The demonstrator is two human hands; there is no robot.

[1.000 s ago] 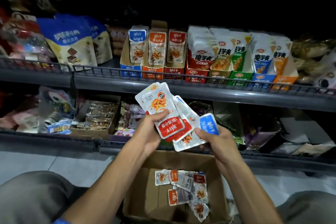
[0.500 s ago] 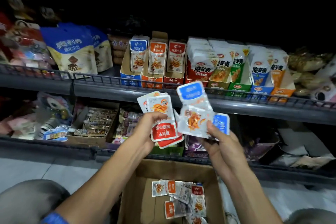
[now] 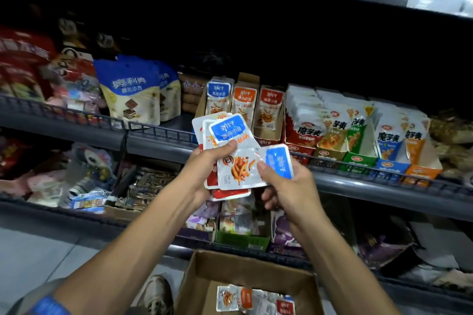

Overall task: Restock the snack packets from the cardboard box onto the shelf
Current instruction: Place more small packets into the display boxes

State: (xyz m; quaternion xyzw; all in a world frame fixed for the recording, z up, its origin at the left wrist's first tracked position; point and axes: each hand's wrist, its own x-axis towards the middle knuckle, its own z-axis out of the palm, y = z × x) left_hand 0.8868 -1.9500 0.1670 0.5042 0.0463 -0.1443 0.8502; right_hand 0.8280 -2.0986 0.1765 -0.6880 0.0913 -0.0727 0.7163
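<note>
My left hand [image 3: 204, 169] grips a fanned stack of small snack packets [image 3: 225, 133], red, orange and blue topped, in front of the middle shelf. My right hand [image 3: 286, 186] pinches a blue-topped packet [image 3: 277, 161] that lies sideways and overlaps the stack. Below, the open cardboard box [image 3: 204, 279] on the floor holds several more packets [image 3: 233, 298]. On the shelf behind the stack stand display cartons with matching blue, orange and red packets [image 3: 244, 101].
A wire rail [image 3: 158, 133] runs along the shelf front. Blue cookie bags [image 3: 130, 89] stand to the left, konjac snack cartons [image 3: 358, 133] to the right. The lower shelf [image 3: 143, 186] holds mixed snacks. My shoe [image 3: 156, 294] is beside the box.
Both hands rose toward the middle shelf with the packets. The blue packet that my right hand held upright now lies on the left hand's stack. The view tilted up.
</note>
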